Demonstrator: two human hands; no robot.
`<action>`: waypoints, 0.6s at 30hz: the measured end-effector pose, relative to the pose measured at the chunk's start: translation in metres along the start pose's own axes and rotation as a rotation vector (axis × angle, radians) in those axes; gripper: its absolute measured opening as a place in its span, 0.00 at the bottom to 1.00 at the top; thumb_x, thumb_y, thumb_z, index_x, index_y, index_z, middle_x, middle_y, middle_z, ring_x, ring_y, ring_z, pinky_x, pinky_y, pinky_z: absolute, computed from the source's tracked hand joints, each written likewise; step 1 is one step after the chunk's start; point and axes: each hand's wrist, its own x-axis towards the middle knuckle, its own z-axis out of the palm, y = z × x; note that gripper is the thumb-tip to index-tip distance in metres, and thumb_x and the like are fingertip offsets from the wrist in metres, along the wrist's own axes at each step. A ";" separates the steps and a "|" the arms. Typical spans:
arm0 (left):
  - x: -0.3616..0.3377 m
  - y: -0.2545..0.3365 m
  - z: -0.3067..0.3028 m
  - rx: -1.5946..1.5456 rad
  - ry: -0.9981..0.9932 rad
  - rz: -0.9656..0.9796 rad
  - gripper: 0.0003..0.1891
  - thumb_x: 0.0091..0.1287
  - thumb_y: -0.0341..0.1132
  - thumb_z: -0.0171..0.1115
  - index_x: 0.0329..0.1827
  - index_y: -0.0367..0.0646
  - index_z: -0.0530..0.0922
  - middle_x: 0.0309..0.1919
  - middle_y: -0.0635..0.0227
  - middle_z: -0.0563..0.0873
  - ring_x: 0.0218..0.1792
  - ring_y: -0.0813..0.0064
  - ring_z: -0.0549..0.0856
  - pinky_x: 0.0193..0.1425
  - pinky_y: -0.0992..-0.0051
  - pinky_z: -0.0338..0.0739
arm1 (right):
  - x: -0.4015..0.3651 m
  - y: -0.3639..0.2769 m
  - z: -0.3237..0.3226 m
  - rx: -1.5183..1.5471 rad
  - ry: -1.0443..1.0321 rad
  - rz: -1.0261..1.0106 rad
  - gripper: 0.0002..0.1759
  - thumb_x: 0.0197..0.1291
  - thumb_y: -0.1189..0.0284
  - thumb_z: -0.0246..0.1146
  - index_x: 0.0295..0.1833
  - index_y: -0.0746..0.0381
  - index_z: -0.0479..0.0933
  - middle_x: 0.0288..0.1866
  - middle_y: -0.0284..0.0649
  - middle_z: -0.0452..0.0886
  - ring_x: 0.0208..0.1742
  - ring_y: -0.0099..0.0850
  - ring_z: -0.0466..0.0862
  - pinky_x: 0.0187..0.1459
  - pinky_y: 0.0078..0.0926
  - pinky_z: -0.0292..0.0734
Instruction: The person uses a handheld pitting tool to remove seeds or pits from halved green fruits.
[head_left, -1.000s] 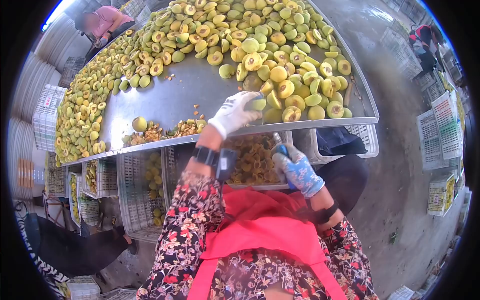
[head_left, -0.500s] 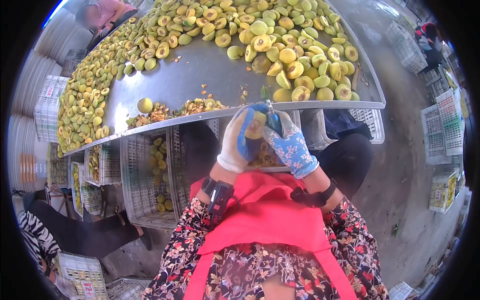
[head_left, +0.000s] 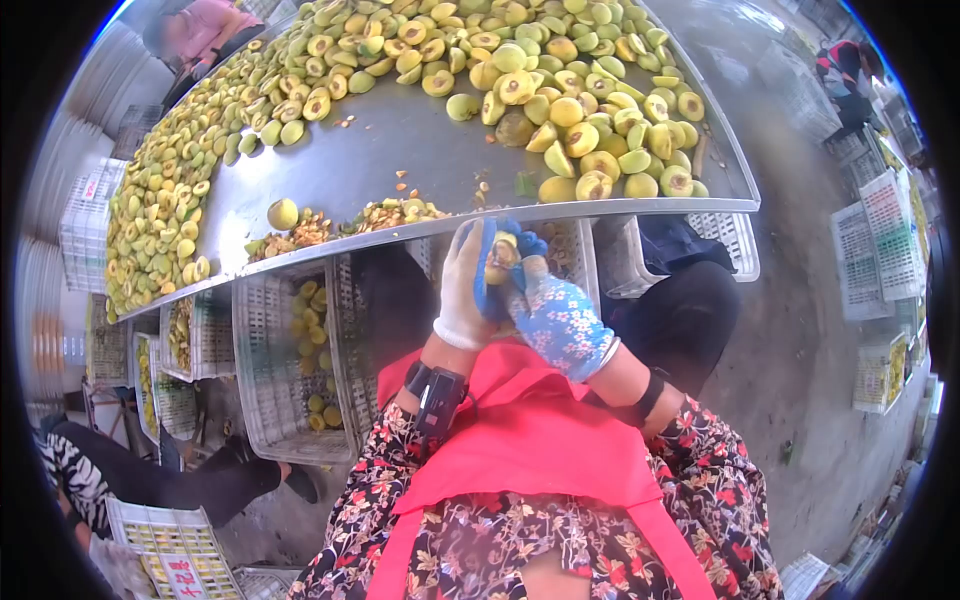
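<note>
Yellow-green fruit (head_left: 501, 260) sits clasped in my left hand (head_left: 464, 285) at my twelve o'clock, my right hand (head_left: 560, 312), its grip hidden, now turned in against it, so it seems mid-work.

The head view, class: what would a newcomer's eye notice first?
Cut fruit heaped on the metal table, across the top, probably strikes first. The red apron at lower centre comes next. Between them, the gloved left hand holds a fruit piece below the table's edge, the right hand against it.
</note>
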 end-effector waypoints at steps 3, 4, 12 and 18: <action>0.002 -0.013 -0.005 0.179 0.117 0.058 0.17 0.81 0.43 0.48 0.51 0.36 0.76 0.40 0.58 0.85 0.42 0.61 0.87 0.52 0.60 0.85 | -0.004 0.003 0.006 0.158 -0.017 -0.057 0.22 0.70 0.62 0.58 0.56 0.70 0.67 0.27 0.57 0.82 0.29 0.55 0.84 0.30 0.52 0.78; 0.002 -0.013 0.000 -0.039 0.205 -0.018 0.16 0.81 0.43 0.48 0.50 0.37 0.76 0.39 0.59 0.85 0.40 0.63 0.87 0.50 0.60 0.86 | -0.004 0.006 0.009 0.213 -0.011 -0.061 0.24 0.70 0.62 0.58 0.59 0.72 0.66 0.28 0.58 0.82 0.30 0.56 0.84 0.31 0.52 0.78; 0.007 0.017 0.019 -0.484 0.298 -0.196 0.19 0.81 0.46 0.49 0.52 0.37 0.77 0.42 0.60 0.84 0.38 0.64 0.86 0.47 0.61 0.87 | 0.001 0.002 0.006 0.172 -0.010 0.012 0.22 0.69 0.61 0.58 0.56 0.68 0.66 0.25 0.55 0.82 0.27 0.55 0.84 0.29 0.53 0.78; 0.009 0.022 0.026 -0.387 0.315 -0.156 0.20 0.81 0.47 0.48 0.56 0.37 0.75 0.44 0.60 0.83 0.40 0.64 0.87 0.48 0.61 0.87 | 0.002 -0.003 0.003 0.107 0.025 0.050 0.20 0.69 0.61 0.59 0.54 0.67 0.68 0.25 0.54 0.82 0.26 0.54 0.84 0.27 0.52 0.78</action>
